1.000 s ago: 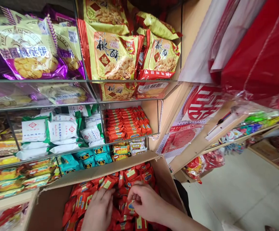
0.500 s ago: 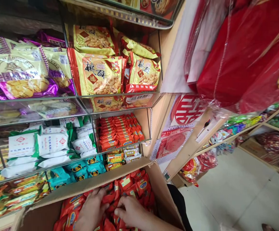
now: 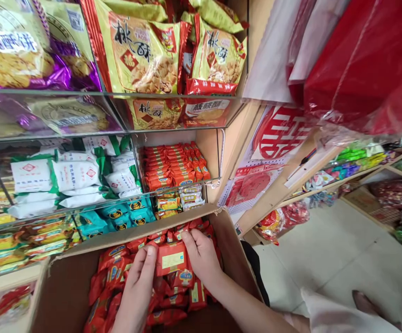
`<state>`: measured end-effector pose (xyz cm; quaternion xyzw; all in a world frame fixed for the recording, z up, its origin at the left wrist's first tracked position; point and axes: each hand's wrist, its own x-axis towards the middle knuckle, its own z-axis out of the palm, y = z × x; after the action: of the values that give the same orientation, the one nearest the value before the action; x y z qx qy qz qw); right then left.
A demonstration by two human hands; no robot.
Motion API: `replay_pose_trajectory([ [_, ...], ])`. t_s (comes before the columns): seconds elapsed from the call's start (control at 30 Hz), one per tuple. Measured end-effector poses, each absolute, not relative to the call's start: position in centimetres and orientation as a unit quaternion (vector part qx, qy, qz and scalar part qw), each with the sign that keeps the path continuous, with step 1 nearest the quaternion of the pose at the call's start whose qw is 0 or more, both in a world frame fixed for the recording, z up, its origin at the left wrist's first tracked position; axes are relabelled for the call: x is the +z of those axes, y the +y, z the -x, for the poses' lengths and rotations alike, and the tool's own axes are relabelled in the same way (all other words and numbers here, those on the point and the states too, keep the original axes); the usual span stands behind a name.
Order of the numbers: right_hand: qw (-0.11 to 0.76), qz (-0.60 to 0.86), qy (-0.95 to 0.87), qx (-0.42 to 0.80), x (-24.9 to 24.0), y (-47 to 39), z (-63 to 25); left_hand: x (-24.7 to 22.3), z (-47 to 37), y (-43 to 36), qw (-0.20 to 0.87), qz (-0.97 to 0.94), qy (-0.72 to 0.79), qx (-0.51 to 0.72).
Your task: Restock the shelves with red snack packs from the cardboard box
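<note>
A cardboard box (image 3: 62, 289) stands in front of me, filled with small red snack packets (image 3: 117, 268). Over the pile, one red snack packet with a pale yellow label (image 3: 172, 260) lies between my hands, label side up. My left hand (image 3: 141, 275) is closed at its left end, thumb on top. At the other end my right hand (image 3: 201, 254) pinches it with thumb and fingers. Whether more packets are gripped beneath it is hidden. Similar red packets (image 3: 175, 162) stand in rows in a shelf compartment behind the box.
Glass shelves hold white-green packets (image 3: 76, 173), teal packets (image 3: 129, 212) and larger yellow-red cookie bags (image 3: 141, 55). At the upper right hangs a red item in clear plastic (image 3: 363, 69). Tiled floor (image 3: 301, 259) lies to the right, with low shelves of bagged goods beyond.
My hands have come up from within the pile, with a red snack packet now between them, label upward. The view has shifted, so the upper shelf appears closer and higher.
</note>
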<state>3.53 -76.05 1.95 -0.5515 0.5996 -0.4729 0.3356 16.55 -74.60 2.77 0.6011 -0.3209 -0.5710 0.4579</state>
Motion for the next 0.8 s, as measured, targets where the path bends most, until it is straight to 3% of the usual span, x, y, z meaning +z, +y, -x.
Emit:
replay_pose_trajectory([
  [0.23,0.288,0.574,0.599,-0.478,2.2,-75.3,-3.6,2.6,-16.6,-74.5,0.479,-0.618,-0.452,-0.429],
  [0.8,0.253,0.606,0.589,-0.471,1.9,-74.4,-3.4,0.6,-16.6,-73.7,0.502,-0.619,-0.424,-0.430],
])
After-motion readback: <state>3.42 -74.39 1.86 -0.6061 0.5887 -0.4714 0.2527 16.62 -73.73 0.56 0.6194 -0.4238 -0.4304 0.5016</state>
